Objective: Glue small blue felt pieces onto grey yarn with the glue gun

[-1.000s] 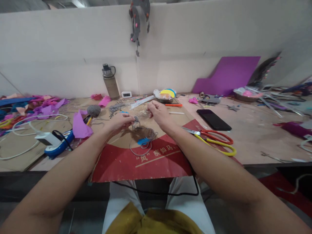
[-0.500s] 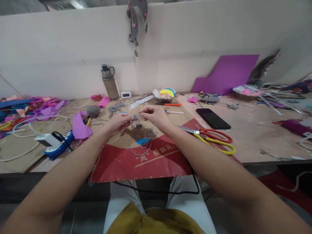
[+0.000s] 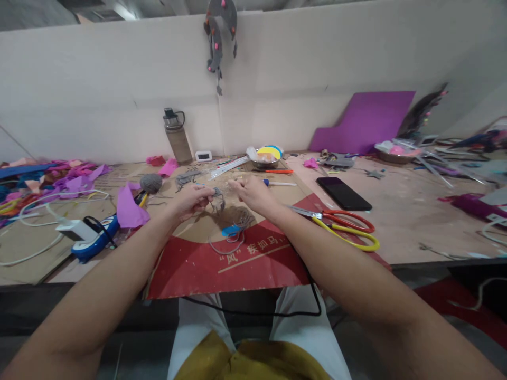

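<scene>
My left hand (image 3: 193, 199) pinches a small grey felt piece (image 3: 217, 199) above the cardboard. Strands or narrow parts seem to hang from that piece, too blurred to tell apart. To its right, my right hand (image 3: 253, 194) is closed with its fingertips together, a short gap away from the felt. Whatever those fingertips hold is too small to make out. Below the hands a loose bundle of grey yarn (image 3: 241, 217) lies beside a blue flat piece (image 3: 231, 231), on red-and-brown cardboard (image 3: 186, 269).
Scissors with red and yellow handles (image 3: 348, 227) lie by my right forearm, with a black phone (image 3: 344, 193) behind them. A grey yarn ball (image 3: 151, 183), a bottle (image 3: 177, 136) and a blue power strip (image 3: 97, 240) stand left. A bowl (image 3: 266, 158) sits at the back.
My right hand has drawn a little to the right, widening the gap between the hands. The grey piece at my left fingertips has shifted and hangs differently. The view has moved slightly.
</scene>
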The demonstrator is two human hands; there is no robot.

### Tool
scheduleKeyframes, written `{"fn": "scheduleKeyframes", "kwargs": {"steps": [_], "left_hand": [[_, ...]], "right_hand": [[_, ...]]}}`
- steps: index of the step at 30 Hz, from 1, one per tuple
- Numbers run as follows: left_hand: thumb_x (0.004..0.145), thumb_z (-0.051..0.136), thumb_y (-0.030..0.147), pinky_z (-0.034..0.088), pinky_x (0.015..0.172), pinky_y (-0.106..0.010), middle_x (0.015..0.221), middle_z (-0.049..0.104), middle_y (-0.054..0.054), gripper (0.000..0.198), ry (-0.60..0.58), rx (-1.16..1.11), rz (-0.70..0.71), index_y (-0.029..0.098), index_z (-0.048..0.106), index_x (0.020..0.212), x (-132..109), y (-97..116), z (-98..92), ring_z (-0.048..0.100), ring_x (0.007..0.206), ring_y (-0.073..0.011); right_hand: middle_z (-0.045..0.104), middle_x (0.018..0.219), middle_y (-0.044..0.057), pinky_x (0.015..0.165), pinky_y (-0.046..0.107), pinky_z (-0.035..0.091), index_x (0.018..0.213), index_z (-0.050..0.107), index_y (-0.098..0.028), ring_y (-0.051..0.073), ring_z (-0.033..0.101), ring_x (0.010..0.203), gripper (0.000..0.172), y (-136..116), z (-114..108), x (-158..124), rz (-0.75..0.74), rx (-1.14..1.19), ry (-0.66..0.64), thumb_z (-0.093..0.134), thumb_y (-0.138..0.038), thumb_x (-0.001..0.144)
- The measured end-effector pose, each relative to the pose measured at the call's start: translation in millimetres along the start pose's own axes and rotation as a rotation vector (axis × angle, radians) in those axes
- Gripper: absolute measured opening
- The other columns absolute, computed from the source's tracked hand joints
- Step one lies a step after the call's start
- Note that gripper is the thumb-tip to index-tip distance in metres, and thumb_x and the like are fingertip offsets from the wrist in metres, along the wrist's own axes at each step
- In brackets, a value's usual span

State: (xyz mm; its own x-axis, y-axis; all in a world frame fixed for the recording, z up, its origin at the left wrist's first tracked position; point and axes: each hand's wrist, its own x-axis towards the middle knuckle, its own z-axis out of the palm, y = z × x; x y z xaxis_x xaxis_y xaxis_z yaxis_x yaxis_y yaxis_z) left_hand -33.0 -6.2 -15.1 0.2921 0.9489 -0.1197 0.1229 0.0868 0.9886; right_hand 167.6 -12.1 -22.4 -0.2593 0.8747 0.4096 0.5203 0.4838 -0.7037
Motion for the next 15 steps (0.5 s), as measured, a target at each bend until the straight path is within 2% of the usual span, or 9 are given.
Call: {"fn": "scheduleKeyframes", "kwargs": {"steps": [2, 3, 4, 7, 11, 15], "left_hand": [[0.067, 0.071, 0.028, 0.014, 0.036, -0.018, 0.043, 0.038, 0.005, 0.022, -0.015, 0.014, 0.000, 0.013, 0.057, 0.060, 0, -1, -0.4, 0.027, 0.037, -0.0025], [0.067, 0.070, 0.029, 0.014, 0.036, -0.018, 0.043, 0.039, 0.005, 0.022, -0.019, 0.027, -0.004, 0.013, 0.058, 0.061, 0, -1, -0.1, 0.027, 0.037, -0.0025], [0.068, 0.070, 0.031, 0.014, 0.036, -0.018, 0.043, 0.038, 0.005, 0.023, -0.021, 0.045, -0.012, 0.013, 0.058, 0.061, 0, -1, 0.5, 0.027, 0.036, -0.0025], [0.068, 0.070, 0.033, 0.012, 0.036, -0.018, 0.042, 0.036, 0.006, 0.026, 0.001, 0.094, -0.027, 0.013, 0.056, 0.059, -3, 2, 4.4, 0.027, 0.035, -0.0025], [0.066, 0.071, 0.033, 0.013, 0.037, -0.018, 0.043, 0.037, 0.006, 0.027, -0.013, 0.112, -0.021, 0.013, 0.055, 0.058, -5, 3, 9.0, 0.027, 0.036, -0.0017], [0.066, 0.072, 0.033, 0.015, 0.037, -0.018, 0.046, 0.039, 0.006, 0.025, -0.034, 0.109, -0.010, 0.013, 0.057, 0.060, -5, 1, 10.4, 0.028, 0.037, -0.0016]], "right_hand": [[0.058, 0.058, 0.001, 0.061, 0.027, 0.036, 0.060, 0.060, -0.017, 0.014, 0.051, 0.059, 0.028, 6, 4, 0, -0.039, -0.152, -0.047, 0.053, -0.025, 0.086], [0.063, 0.067, 0.003, 0.064, 0.028, 0.038, 0.070, 0.066, -0.017, 0.014, 0.054, 0.064, 0.017, 8, 7, 0, -0.072, -0.183, -0.053, 0.056, -0.019, 0.083], [0.067, 0.077, 0.005, 0.067, 0.028, 0.041, 0.082, 0.069, -0.017, 0.015, 0.056, 0.069, 0.013, 10, 9, 0, -0.108, -0.190, -0.040, 0.057, -0.013, 0.080], [0.068, 0.098, 0.009, 0.075, 0.029, 0.045, 0.107, 0.068, -0.017, 0.015, 0.059, 0.081, 0.029, 11, 12, 0, -0.199, -0.133, 0.055, 0.059, -0.009, 0.080], [0.067, 0.096, 0.007, 0.079, 0.030, 0.045, 0.102, 0.070, -0.018, 0.015, 0.059, 0.086, 0.022, 4, 11, -2, -0.321, -0.113, 0.130, 0.056, -0.014, 0.086], [0.065, 0.092, 0.006, 0.084, 0.031, 0.043, 0.093, 0.071, -0.019, 0.017, 0.056, 0.091, 0.016, 1, 13, -4, -0.401, -0.175, 0.083, 0.057, -0.015, 0.086]]}}
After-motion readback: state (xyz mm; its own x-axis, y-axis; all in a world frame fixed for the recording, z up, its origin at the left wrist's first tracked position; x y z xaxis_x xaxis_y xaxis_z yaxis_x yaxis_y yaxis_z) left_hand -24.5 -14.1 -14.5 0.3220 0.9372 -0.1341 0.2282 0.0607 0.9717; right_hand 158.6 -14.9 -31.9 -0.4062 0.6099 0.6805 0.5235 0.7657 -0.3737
